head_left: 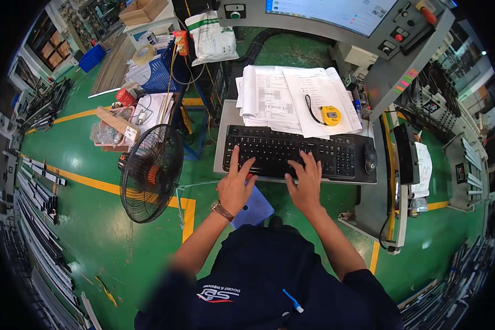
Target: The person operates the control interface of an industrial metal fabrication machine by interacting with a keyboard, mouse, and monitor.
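on the grey console shelf [223, 129] that juts out below the screen [330, 14], a black keyboard [291, 157] lies along the near edge, square to the person, which puts its keys directly under both hands. the left hand [235, 184] rests at the keyboard's near-left corner, fingers spread apart and laid flat on the keys, gripping nothing; a watch [222, 210] sits on that wrist. the right hand [307, 184] lies just right of the keyboard's middle, also at the near edge, fingers likewise splayed and open on the keys, holding nothing. both palms hang just off the shelf's front lip, so the wrists stay free to move.

a black mouse [370, 158] sits at the shelf's right end, just beside the keyboard, within easy reach of the right hand. behind the keyboard, toward the far edge, a sheaf of printed drawings [283, 96] is fanned out face up, seemingly so it can be read while typing, and a yellow tape measure [330, 115] with a black strap lies on top of the sheets, perhaps weighing them down. to the left, off the shelf, a black pedestal fan [151, 171] stands on the green floor [93, 231], and a blue stool [253, 209] shows below the left wrist.
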### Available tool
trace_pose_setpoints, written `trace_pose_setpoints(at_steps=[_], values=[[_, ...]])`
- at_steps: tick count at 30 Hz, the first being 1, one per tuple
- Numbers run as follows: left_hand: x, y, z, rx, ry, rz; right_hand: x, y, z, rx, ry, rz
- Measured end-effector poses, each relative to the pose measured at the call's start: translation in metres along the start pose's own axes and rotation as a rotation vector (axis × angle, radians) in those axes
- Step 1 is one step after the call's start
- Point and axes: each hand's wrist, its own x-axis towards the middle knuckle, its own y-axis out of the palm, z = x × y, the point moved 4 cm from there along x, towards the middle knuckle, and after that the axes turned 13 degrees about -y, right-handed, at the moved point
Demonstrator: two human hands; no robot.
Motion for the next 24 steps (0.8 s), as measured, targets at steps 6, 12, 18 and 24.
trace_pose_setpoints(at_steps=[6, 12, 18, 24], values=[[-0.004, 0.008, -0.002, 0.016, 0.041, 0.002, 0.017, 0.006, 0.001, 0.004, -0.037, 0.008], [-0.003, 0.013, 0.001, 0.038, 0.046, 0.016, 0.028, 0.010, -0.001, 0.010, -0.038, 0.037], [-0.003, 0.012, -0.001, 0.046, 0.013, 0.034, 0.027, 0.009, 0.000, 0.010, -0.043, 0.036], [0.004, 0.005, 0.005, 0.020, -0.072, -0.011, 0.018, 0.007, 0.001, 0.024, -0.057, 0.017]])
